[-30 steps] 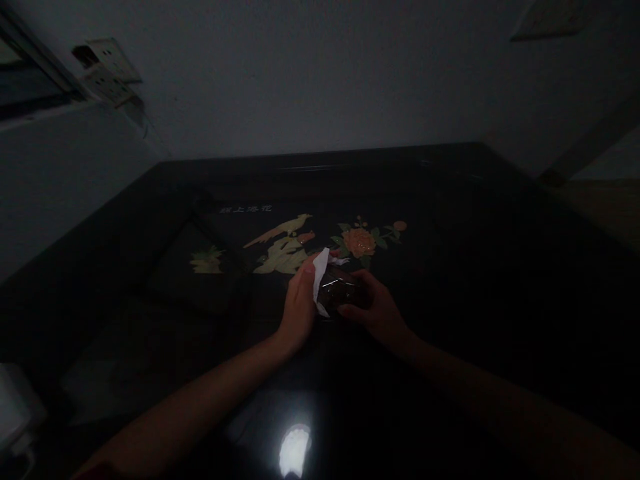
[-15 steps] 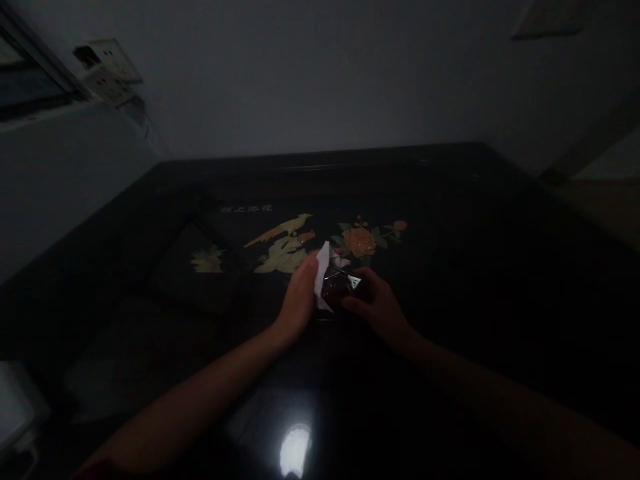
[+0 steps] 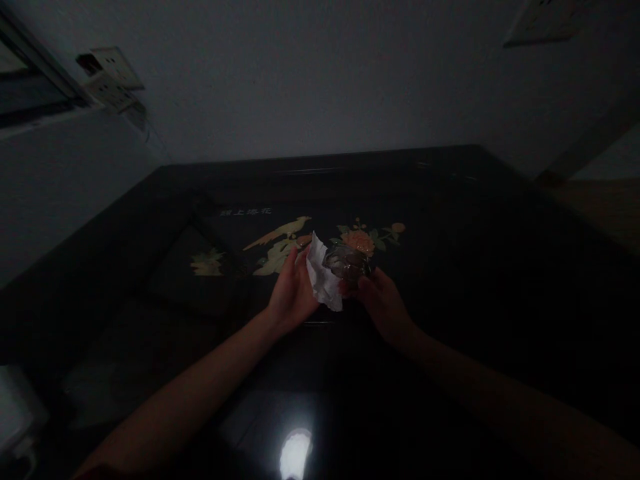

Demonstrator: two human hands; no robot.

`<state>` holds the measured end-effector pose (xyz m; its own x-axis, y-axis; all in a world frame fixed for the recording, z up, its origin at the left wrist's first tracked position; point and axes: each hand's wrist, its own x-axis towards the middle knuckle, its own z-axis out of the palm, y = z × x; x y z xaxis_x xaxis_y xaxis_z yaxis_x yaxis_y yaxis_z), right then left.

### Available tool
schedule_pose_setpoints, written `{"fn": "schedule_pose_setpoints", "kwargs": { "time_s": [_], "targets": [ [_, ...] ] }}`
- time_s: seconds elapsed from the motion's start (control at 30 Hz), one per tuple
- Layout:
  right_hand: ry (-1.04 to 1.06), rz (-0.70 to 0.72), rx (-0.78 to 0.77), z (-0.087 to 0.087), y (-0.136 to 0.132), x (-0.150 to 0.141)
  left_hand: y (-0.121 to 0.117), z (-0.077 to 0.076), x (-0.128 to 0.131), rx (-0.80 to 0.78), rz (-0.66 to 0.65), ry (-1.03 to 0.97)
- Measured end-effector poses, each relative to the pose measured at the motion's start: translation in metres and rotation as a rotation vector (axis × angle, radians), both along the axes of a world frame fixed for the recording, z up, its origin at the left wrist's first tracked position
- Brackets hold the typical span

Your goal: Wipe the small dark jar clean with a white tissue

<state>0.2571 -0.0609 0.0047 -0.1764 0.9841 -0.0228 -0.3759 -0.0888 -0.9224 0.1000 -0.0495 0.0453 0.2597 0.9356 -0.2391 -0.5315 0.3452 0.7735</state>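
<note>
"In the right hand (image 3: 381,300), gripped how?"
"Pinched between thumb and fingers: a patterned glass vessel (image 3: 349,262), to the left of the palm."
"And inside?"
"Too dark to tell."
"With the left hand (image 3: 294,293)?"
"Spread, with a crumpled white tissue (image 3: 324,280) against the fingers, just beside the glass."
"Over what?"
"A black tabletop (image 3: 150,360), inlaid with a bird (image 3: 283,230)."

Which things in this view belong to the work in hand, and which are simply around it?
In the work:
- crumpled white tissue, against the open left hand
- faceted, glassy object, held in the right hand

Simply around:
- glossy black table with bird and flower decoration
- wall sockets
- white object at lower left, unclear
</note>
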Motion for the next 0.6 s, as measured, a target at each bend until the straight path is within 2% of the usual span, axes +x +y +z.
{"fn": "schedule_pose_setpoints", "kwargs": {
  "time_s": [0.13,0.23,0.37,0.5,0.6],
  "targets": [
    [0.104,-0.057,-0.038,0.001,0.003,-0.001,-0.002,-0.003,-0.003,0.034,0.019,-0.056],
    [0.153,-0.11,-0.068,0.0,0.005,-0.002,-0.004,-0.007,-0.002,0.079,-0.033,-0.034],
    [0.183,-0.135,-0.072,-0.001,0.006,-0.003,-0.005,-0.007,0.0,0.043,-0.051,0.034],
    [0.158,-0.12,-0.039,-0.003,0.004,-0.003,-0.002,-0.002,0.001,0.01,0.025,0.076],
    [0.101,-0.118,-0.013,-0.005,0.004,-0.002,0.001,0.004,0.002,-0.113,0.126,0.115]
  ]
}}
